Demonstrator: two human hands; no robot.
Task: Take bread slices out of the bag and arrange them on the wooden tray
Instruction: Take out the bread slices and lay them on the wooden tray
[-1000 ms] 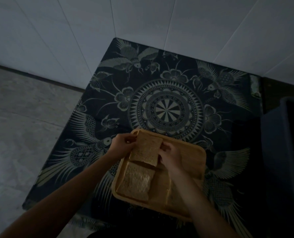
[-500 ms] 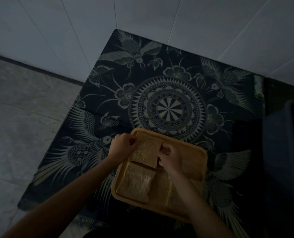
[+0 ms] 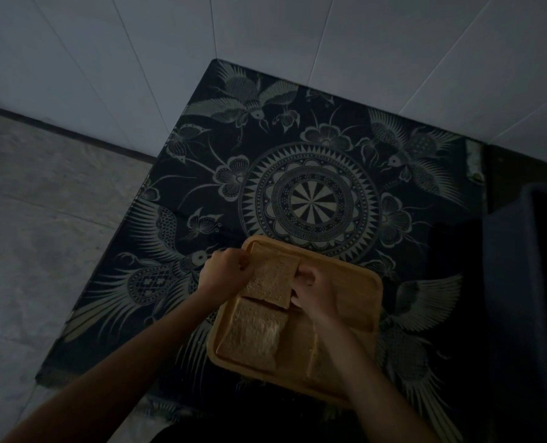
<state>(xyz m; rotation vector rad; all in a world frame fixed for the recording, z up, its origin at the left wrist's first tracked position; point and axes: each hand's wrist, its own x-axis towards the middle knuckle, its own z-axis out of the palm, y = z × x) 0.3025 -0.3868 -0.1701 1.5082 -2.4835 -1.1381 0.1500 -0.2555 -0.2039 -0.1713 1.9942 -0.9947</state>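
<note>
Dim room, white tiled wall at 12 o'clock, grey floor at 9 o'clock; a dark patterned cloth (image 3: 310,199) covers the table, and the wooden tray (image 3: 366,294) is set on it at about 6 o'clock of the central medallion. Left to right: the left hand (image 3: 226,274) is curled over the tray's far-left corner, its fingers pinched on the left edge of the upper bread slice (image 3: 272,279). That slice is held by both sides, likely so it can be squared into the corner without tearing. It sits at 12 o'clock of the lower bread slice (image 3: 253,335), which lies flat in the near-left part, the two edges touching or slightly overlapping; which one cannot be told. The right hand (image 3: 315,287) is closed on the upper slice's right edge. Another slice (image 3: 318,362) is partly hidden under the right forearm. Bare tray at 3 o'clock appears left free for more slices. No bag is seen. A dark bin-like object (image 3: 528,282) stands at far right.
</note>
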